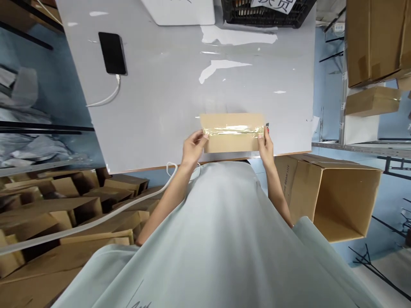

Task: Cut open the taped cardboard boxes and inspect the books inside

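Observation:
A small cardboard box is held at the near edge of the white table. Shiny clear tape runs lengthwise along the seam on its upper face. My left hand grips the box's left end, thumb on top and fingers around the side. At the opposite end, my right hand has its thumb on the top face and its fingers behind the edge. A small dark and red item shows by the right fingertips; what it is I cannot make out. The underside of the box is hidden.
A black phone with a white cable lies at the table's far left. At the back are a white object and a black crate. An open carton stands on the right; several cardboard boxes fill the lower left.

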Demonstrator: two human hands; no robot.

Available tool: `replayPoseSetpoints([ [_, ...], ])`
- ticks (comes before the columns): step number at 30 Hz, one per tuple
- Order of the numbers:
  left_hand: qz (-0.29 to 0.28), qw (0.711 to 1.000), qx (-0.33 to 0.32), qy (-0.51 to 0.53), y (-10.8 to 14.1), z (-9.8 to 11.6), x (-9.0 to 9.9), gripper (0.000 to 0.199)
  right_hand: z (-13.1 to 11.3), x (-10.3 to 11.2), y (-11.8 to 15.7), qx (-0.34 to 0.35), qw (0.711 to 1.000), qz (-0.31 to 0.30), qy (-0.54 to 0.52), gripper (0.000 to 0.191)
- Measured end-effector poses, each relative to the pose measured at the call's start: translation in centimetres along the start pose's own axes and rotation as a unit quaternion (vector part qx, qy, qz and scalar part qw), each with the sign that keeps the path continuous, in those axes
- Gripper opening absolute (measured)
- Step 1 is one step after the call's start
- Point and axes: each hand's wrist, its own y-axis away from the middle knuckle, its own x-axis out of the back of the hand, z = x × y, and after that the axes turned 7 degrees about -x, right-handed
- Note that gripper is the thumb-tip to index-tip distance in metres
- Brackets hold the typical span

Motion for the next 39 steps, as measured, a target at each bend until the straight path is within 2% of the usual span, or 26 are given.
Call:
replayPoseSetpoints([
  [6,0.12,0.989,0.007,-0.089,-0.2,-1.1,4.4,0.047,0.2,-5.3,-1.2,-0.001,0.991,-0.128,-0.045,0.106],
  [9,0.147,0.983,0.006,-0.11,-0.2,-2.4,5.3,0.048,1.0,-6.4,-1.7,0.006,0.985,-0.171,-0.02,0.098],
  [11,0.158,0.98,-0.013,-0.119,-0.2,-3.3,5.2,0.05,1.9,-5.3,-2.3,0.016,0.987,-0.154,0.043,0.085],
  [13,0.161,0.978,-0.032,-0.127,-0.1,-3.9,4.9,0.052,3.0,-3.1,-3.3,0.01,0.985,-0.077,0.156,0.073],
  [15,0.159,0.977,-0.045,-0.138,0.0,-4.3,4.7,0.054,4.3,-0.6,-4.5,-0.029,0.959,0.027,0.282,0.067],
  [17,0.157,0.975,-0.055,-0.146,0.2,-4.4,4.7,0.056,5.6,1.3,-5.7,-0.086,0.922,0.088,0.367,0.075],
  [20,0.142,0.976,-0.077,-0.149,0.3,-4.5,4.9,0.057,7.1,2.4,-7.0,-0.148,0.893,0.081,0.417,0.091],
  [25,0.102,0.98,-0.101,-0.14,0.0,-4.7,5.6,0.066,7.6,1.3,-7.5,-0.184,0.88,0.045,0.435,0.087],
  [27,0.085,0.983,-0.104,-0.126,-0.2,-4.5,5.9,0.069,7.2,1.0,-7.4,-0.195,0.881,0.056,0.428,0.089],
  [29,0.067,0.987,-0.1,-0.106,-0.4,-4.0,6.2,0.074,6.8,1.0,-7.2,-0.211,0.901,0.062,0.373,0.09],
  [33,0.055,0.994,-0.079,-0.051,-0.4,-2.2,6.7,0.078,5.6,1.4,-5.9,-0.222,0.948,0.03,0.226,0.065],
  [36,0.016,0.997,-0.075,-0.02,-0.5,-1.1,7.2,0.068,3.8,1.7,-4.1,-0.16,0.982,-0.036,0.091,0.056],
  [39,-0.034,0.996,-0.084,0.006,-0.8,-0.9,8.0,0.062,0.8,1.3,-2.2,-0.079,0.993,-0.089,0.007,0.065],
])
